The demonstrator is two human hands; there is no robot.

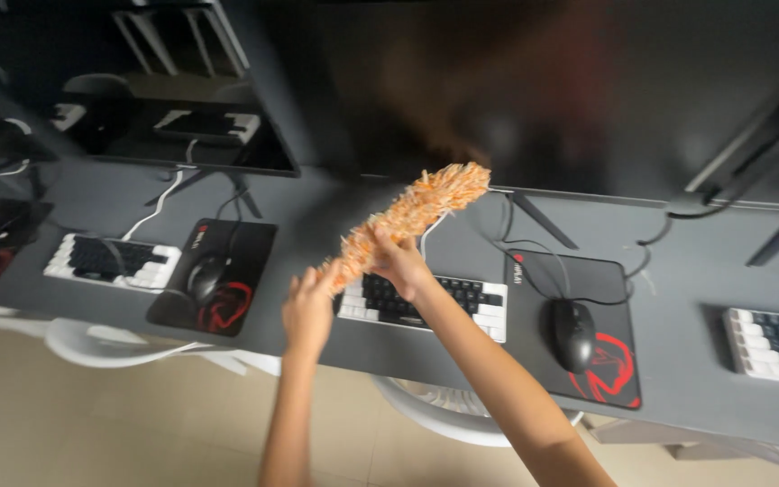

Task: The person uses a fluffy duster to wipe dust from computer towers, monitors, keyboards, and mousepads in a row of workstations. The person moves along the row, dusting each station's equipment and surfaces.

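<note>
Gripping the orange duster (412, 215), the right hand (398, 261) closes around its middle. Left hand (307, 311) clasps its near end above the tabletop (678, 271) edge, before the monitor (570, 90).

A large dark monitor screen (543, 90) is seen at the back of the desk, filling the upper middle and right of the view; it is switched off and only blurred reflections are shown on it. A second dark screen (164, 135) is set to its left, also unlit, with pale shapes reflected in it. No packages, labels or signs are seen apart from these.
</note>
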